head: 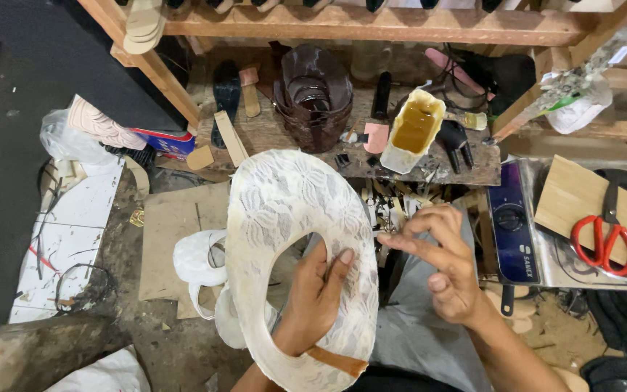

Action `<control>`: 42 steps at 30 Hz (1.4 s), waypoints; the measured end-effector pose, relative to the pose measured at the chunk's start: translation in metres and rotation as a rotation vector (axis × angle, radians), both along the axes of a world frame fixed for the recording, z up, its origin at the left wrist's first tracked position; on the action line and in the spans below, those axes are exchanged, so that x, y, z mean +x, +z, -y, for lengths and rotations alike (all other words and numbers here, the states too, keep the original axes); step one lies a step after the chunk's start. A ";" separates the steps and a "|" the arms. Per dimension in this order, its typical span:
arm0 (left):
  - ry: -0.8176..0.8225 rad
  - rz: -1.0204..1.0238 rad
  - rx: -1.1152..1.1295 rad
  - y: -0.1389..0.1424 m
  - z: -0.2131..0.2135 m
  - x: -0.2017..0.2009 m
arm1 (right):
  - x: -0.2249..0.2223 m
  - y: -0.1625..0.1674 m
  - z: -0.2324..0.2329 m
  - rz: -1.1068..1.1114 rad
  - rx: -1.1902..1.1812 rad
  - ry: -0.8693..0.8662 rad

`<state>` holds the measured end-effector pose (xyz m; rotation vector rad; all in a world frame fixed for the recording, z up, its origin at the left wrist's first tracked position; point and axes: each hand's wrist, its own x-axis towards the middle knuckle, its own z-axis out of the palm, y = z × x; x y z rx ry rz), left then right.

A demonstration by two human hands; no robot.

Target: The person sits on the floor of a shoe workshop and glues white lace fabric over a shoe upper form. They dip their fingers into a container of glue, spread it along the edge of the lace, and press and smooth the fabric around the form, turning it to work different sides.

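My left hand (312, 299) pinches the white lace shoe upper (284, 218) from inside its opening, thumb pressed on the rim, holding it over my lap. My right hand (440, 261) hovers just beside it, fingers loosely spread, gripping nothing; glue tub (415, 127) on the bench behind.

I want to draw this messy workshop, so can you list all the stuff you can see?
Lace-covered ring piece: one, white, held in the middle.
Glue tub: one, cream with amber glue, on the wooden bench.
Stack of curved pieces: one, dark brown, on the bench.
Scissors: one, red handles, on a wooden board at right.
Plastic bag: one, white, on the floor.
Left hand: inside the ring, gripping it.
Right hand: beside the ring, fingers bent, holding nothing.
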<state>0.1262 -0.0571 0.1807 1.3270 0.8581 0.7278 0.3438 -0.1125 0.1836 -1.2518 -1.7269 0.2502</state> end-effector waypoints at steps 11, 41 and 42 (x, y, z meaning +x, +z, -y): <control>0.014 -0.077 0.283 0.015 0.000 0.004 | 0.002 0.001 0.010 0.183 0.094 -0.008; 0.053 0.110 -0.106 -0.041 0.002 -0.023 | 0.078 -0.042 -0.109 0.714 -0.312 -0.462; 0.033 0.139 -0.089 -0.036 0.000 -0.021 | 0.072 -0.034 -0.097 0.532 -0.311 -0.376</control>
